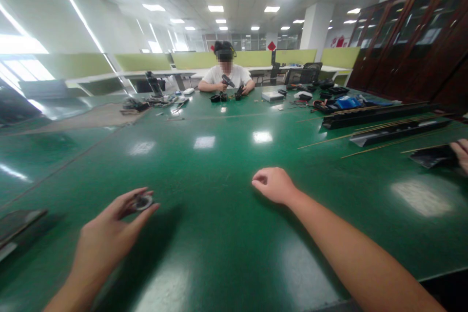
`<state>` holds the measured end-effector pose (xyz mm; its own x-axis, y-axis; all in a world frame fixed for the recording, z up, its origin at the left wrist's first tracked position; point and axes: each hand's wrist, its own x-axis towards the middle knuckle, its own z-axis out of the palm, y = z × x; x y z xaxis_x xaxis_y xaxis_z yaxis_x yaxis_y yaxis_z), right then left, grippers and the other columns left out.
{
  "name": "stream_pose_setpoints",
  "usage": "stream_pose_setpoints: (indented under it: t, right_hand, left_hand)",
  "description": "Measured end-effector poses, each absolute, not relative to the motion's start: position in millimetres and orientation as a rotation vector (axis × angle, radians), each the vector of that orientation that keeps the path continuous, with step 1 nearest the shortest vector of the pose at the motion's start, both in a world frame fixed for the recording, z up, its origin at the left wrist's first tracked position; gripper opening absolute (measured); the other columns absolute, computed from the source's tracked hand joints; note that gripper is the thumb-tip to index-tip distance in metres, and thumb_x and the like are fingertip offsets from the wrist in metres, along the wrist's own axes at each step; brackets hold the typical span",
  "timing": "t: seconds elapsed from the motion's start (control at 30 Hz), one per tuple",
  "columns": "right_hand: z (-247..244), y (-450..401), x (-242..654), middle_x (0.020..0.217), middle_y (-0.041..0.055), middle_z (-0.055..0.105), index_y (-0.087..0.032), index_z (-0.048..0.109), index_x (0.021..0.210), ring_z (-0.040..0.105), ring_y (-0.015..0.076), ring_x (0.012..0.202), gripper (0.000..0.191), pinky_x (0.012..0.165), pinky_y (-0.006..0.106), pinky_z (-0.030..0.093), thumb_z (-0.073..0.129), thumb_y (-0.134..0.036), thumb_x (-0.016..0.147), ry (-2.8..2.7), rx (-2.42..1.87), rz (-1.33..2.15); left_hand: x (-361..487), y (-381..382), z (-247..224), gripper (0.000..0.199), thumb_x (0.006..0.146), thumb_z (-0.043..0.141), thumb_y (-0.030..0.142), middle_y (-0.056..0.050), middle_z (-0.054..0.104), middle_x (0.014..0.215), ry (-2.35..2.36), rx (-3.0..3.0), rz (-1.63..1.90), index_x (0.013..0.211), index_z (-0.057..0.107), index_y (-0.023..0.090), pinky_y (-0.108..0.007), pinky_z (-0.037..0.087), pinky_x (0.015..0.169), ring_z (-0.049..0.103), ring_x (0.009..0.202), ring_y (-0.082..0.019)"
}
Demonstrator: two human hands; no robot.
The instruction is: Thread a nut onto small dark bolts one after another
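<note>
Between the thumb and fingers of my left hand (113, 226) is a small round part (143, 202) with a grey ring-shaped rim and a darker middle. That hand is held above the green tabletop (208, 253), casting a shadow to its right. My right hand (273, 184) rests on the table ahead, curled into a loose fist. Nothing shows in its fingers, and the fingertips are tucked out of sight.
Across the table a person (225, 78) holds a power drill (228, 81) over black parts. Black channels (380, 114) and thin brass-coloured rods (325, 141) lie at right. Another person's hand (461, 152) touches a black piece (434, 156). A dark flat object (20, 224) sits at left.
</note>
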<state>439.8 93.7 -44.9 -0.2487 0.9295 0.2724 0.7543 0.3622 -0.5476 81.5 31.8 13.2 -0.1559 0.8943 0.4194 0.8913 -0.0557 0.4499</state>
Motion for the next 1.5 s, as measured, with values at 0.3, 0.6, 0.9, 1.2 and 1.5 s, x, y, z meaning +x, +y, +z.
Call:
stream_pose_setpoints:
  t: [0.3, 0.6, 0.9, 1.2, 1.5]
  right_hand:
    - [-45, 93, 439, 0.083, 0.0006, 0.072, -0.023, 0.074, 0.088, 0.062, 0.0142, 0.072, 0.015, 0.066, 0.024, 0.042, 0.061, -0.03, 0.085, -2.06, -1.367, 0.389]
    - [-40, 92, 432, 0.058, -0.0044, 0.058, -0.025, 0.067, 0.101, 0.049, 0.0131, 0.051, 0.022, 0.054, 0.025, 0.031, 0.062, -0.024, 0.079, -1.967, -1.514, 0.284]
    - [-44, 86, 431, 0.071, -0.003, 0.067, -0.026, 0.064, 0.116, 0.061, 0.0146, 0.063, 0.04, 0.062, 0.024, 0.041, 0.07, -0.031, 0.077, -2.047, -1.392, 0.451]
    - [-48, 86, 430, 0.108, 0.0049, 0.07, -0.023, 0.067, 0.11, 0.065, 0.021, 0.099, 0.034, 0.089, 0.031, 0.048, 0.071, -0.032, 0.078, -2.073, -1.258, 0.394]
    - [-50, 85, 429, 0.099, 0.0044, 0.067, -0.022, 0.069, 0.104, 0.063, 0.0177, 0.09, 0.023, 0.081, 0.028, 0.048, 0.068, -0.029, 0.082, -2.084, -1.165, 0.383]
  left_hand:
    - [198, 116, -28, 0.034, 0.077, 0.071, 0.039, -0.005, 0.073, 0.095, 1.439, 2.154, 1.033, 0.105, 0.068, 0.02, -0.034, 0.057, 0.082, 0.069, 0.083, -0.021]
    - [208, 113, -49, 0.028, 0.078, 0.071, 0.028, -0.005, 0.071, 0.102, 1.366, 2.367, 1.013, 0.105, 0.067, 0.022, -0.036, 0.055, 0.088, 0.067, 0.091, -0.021]
    - [214, 105, -47, 0.033, 0.076, 0.073, 0.024, -0.004, 0.07, 0.101, 1.295, 2.358, 1.053, 0.108, 0.064, 0.022, -0.033, 0.054, 0.085, 0.066, 0.089, -0.02]
    - [218, 99, -45, 0.021, 0.078, 0.071, 0.025, -0.003, 0.07, 0.097, 1.232, 2.374, 1.053, 0.098, 0.065, 0.021, -0.031, 0.053, 0.081, 0.066, 0.087, -0.019]
    - [219, 100, -47, 0.018, 0.08, 0.068, 0.022, -0.003, 0.07, 0.096, 1.158, 2.415, 1.052, 0.098, 0.065, 0.021, -0.03, 0.051, 0.081, 0.065, 0.088, -0.019]
